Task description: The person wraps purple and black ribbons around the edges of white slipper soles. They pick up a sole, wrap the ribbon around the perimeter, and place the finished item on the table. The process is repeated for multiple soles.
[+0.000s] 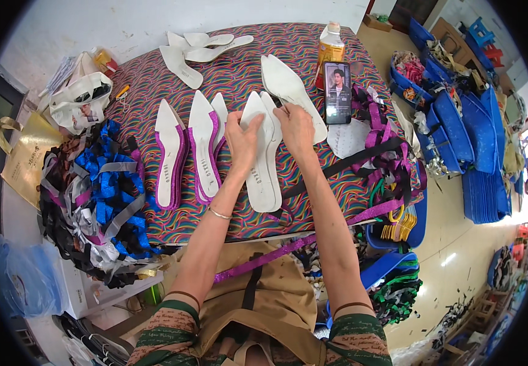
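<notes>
In front of me stand white pointed shoe insoles (263, 177), one lying partly over another. My left hand (244, 141) grips their left edge, its thumb across the top insole. My right hand (296, 129) is closed at the right edge near the pointed ends, its fingertips partly hidden. Just beyond it lies a pile of white insoles (294, 85). To the left are two stacks of insoles with glittery purple edging, the nearer-to-hand stack (203, 140) and the outer stack (167, 152). More plain white insoles (220, 50) are scattered at the table's far side.
A phone (338, 91) leans against a drink bottle (331, 44) at the far right. Blue, grey and black strips (102, 195) heap at left. Purple ribbon (374, 207) trails over the table's right edge. Blue bins (453, 128) stand on the floor.
</notes>
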A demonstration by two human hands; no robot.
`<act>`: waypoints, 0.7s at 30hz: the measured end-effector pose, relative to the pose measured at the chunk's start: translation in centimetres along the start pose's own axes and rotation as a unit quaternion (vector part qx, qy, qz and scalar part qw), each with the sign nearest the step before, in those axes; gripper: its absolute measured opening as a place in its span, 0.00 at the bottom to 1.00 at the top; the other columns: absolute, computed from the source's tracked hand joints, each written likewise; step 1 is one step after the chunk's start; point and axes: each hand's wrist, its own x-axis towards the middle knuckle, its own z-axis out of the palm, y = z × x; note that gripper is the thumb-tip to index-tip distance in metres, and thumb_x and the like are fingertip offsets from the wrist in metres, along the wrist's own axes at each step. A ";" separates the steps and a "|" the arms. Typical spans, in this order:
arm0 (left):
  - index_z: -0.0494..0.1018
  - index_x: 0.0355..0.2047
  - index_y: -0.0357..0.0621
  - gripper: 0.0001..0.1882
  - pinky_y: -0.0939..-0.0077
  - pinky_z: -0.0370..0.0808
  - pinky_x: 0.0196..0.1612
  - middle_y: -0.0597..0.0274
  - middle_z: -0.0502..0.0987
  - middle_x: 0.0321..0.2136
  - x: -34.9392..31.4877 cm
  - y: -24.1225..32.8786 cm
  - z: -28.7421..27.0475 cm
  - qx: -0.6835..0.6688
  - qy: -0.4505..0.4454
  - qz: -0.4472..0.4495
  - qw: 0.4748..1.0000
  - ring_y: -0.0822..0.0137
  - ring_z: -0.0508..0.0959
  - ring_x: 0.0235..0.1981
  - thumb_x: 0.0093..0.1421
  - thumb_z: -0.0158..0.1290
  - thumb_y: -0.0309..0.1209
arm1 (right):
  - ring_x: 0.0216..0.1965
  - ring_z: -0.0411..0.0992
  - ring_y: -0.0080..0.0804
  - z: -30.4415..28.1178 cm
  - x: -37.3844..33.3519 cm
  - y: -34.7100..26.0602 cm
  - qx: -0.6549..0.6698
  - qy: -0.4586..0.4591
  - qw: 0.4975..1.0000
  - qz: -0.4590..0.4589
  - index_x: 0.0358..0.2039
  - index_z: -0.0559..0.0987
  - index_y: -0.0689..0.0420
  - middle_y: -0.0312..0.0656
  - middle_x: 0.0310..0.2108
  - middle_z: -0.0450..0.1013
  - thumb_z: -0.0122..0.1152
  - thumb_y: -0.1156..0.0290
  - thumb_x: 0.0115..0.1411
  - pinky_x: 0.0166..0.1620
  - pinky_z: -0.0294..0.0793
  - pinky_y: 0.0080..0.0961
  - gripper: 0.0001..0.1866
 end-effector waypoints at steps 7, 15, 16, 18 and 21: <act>0.68 0.41 0.35 0.17 0.79 0.69 0.40 0.63 0.71 0.35 -2.7 7.1 0.0 -0.097 -0.081 0.182 0.975 0.74 0.71 0.36 0.57 0.60 0.30 | 0.37 0.73 0.54 2.8 -0.5 4.7 0.072 0.067 0.985 -0.141 0.34 0.76 0.62 0.52 0.34 0.73 0.57 0.68 0.55 0.38 0.70 0.47 0.10; 0.67 0.38 0.39 0.05 0.73 0.73 0.41 0.56 0.73 0.37 -4.6 11.9 -14.4 -0.162 0.173 0.235 0.943 0.65 0.74 0.36 0.63 0.50 0.27 | 0.37 0.73 0.51 3.2 -1.1 1.7 -0.112 0.052 0.991 -0.047 0.32 0.76 0.61 0.50 0.35 0.74 0.59 0.68 0.59 0.39 0.71 0.44 0.09; 0.67 0.37 0.40 0.07 0.74 0.72 0.38 0.56 0.72 0.35 -4.7 12.7 -15.3 -0.188 0.204 0.262 0.924 0.65 0.73 0.34 0.64 0.50 0.30 | 0.37 0.74 0.52 3.2 -1.2 1.8 -0.116 0.032 0.991 -0.063 0.33 0.74 0.62 0.51 0.37 0.72 0.57 0.72 0.59 0.39 0.72 0.45 0.07; 0.67 0.38 0.42 0.10 0.75 0.69 0.33 0.58 0.70 0.32 -5.2 12.9 -17.7 -0.254 0.195 0.294 0.901 0.67 0.69 0.30 0.66 0.50 0.36 | 0.36 0.74 0.52 3.6 -1.4 2.1 -0.122 0.030 0.989 -0.071 0.34 0.74 0.62 0.51 0.37 0.72 0.58 0.71 0.59 0.39 0.72 0.45 0.07; 0.66 0.41 0.44 0.13 0.76 0.62 0.27 0.61 0.67 0.29 -6.7 12.4 -21.3 -0.330 0.120 0.269 0.897 0.70 0.63 0.26 0.66 0.50 0.40 | 0.35 0.74 0.51 3.0 -1.5 2.0 -0.114 0.031 0.990 -0.082 0.34 0.74 0.62 0.51 0.36 0.73 0.59 0.71 0.58 0.37 0.73 0.43 0.08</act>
